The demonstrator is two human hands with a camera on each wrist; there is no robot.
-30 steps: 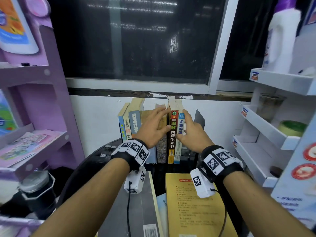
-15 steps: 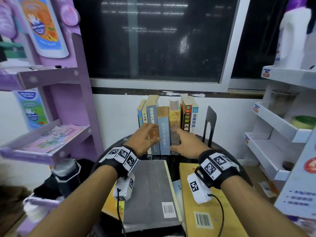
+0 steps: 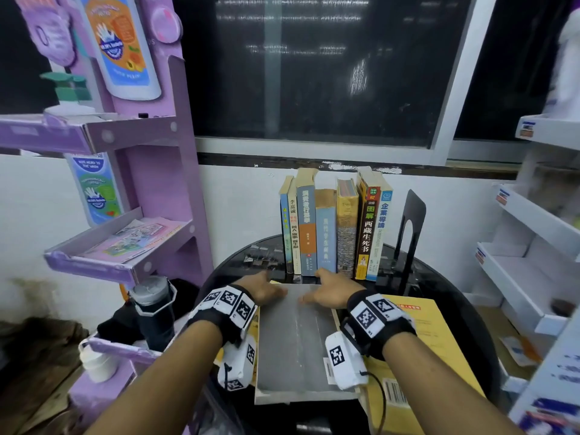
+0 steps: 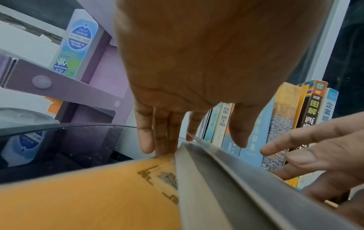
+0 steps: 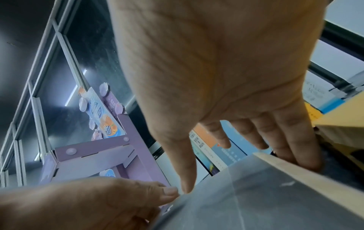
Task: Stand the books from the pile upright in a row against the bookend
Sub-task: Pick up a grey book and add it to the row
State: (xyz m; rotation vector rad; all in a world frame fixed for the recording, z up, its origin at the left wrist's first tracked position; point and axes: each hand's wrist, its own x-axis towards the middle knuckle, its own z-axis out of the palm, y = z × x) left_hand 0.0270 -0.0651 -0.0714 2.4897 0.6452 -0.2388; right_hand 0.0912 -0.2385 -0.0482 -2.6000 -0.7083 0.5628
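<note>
Grey book, flat and matte, under hands

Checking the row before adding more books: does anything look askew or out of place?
Yes. The row of upright books stands apart from the black bookend: a gap shows beside the rightmost pale blue book, so nothing props that end.

Gap separates upright books from bookend.
</note>
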